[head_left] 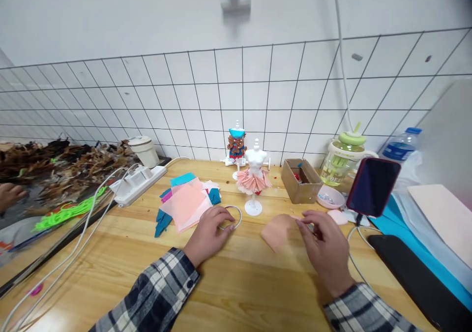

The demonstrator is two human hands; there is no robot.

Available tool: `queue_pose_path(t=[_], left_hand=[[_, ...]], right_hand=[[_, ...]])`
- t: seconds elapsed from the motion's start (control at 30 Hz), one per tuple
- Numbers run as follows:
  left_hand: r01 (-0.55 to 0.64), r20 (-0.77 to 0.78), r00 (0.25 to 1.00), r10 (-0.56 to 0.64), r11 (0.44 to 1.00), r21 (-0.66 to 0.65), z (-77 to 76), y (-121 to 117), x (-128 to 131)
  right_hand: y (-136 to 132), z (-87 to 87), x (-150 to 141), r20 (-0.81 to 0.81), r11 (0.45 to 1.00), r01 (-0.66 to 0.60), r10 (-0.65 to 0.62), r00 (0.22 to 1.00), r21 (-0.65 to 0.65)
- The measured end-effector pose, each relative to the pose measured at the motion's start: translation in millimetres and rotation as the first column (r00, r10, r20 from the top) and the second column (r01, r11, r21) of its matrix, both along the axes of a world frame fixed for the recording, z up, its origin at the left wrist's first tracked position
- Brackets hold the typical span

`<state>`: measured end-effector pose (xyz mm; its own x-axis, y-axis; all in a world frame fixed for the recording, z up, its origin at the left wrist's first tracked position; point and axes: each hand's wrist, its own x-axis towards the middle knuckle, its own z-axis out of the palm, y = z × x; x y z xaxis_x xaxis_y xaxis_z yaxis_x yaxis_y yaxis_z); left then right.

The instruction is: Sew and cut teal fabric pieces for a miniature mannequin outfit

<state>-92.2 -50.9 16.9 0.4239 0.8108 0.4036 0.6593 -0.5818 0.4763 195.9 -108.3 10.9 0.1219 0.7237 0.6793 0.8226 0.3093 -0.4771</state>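
My left hand [214, 231] pinches the edge of a thin whitish ring [240, 218] close to the wooden tabletop. Between the fingers of my right hand [326, 243] is the end of a soft peach-coloured piece of thin paper or cloth [277, 232], partly blurred. Just beyond both hands stands a small white dress form [256, 160] on a round base, wearing a pleated pink skirt [253, 180]. Left of it, by my left hand, lies a loose pile of pink, white and blue sheets [186, 204].
Behind stands a second dress form [237, 145] in blue and brown. A cardboard box [300, 182], pink dish [330, 197], green-lidded jug [341, 162] and propped phone [373, 187] are at right. A power strip [142, 184] and cables lie left; another person's hand [11, 195] shows there.
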Motion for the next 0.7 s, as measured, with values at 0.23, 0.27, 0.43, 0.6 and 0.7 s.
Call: queue_pose_path(t=[0.23, 0.27, 0.43, 0.6, 0.7], left_hand=[[0.201, 0.051, 0.978, -0.203, 0.978, 0.05, 13.0, -15.2, 6.3], [0.25, 0.038, 0.967, -0.252, 0.967, 0.047, 13.5, -18.6, 9.5], [0.416, -0.034, 0.908, -0.417, 0.909, -0.041, 9.5, -33.4, 30.9], [0.466, -0.15, 0.87, -0.47, 0.882, -0.065, 5.3, -36.5, 43.0], [0.509, -0.244, 0.823, -0.512, 0.857, -0.082, 3.6, -34.6, 50.1]], right_hand=[[-9.3, 6.2, -20.8, 0.433, 0.85, -0.466, 0.527, 0.732, -0.246], [-10.7, 6.4, -24.0, 0.433, 0.82, -0.482, 0.572, 0.697, -0.307], [-24.8, 8.8, -26.8, 0.334, 0.718, -0.458, 0.668, 0.665, -0.524], [-37.1, 15.0, -21.1, 0.218, 0.623, -0.414, 0.691, 0.69, -0.664], [-36.1, 18.5, -19.4, 0.193, 0.621, -0.388, 0.663, 0.723, -0.681]])
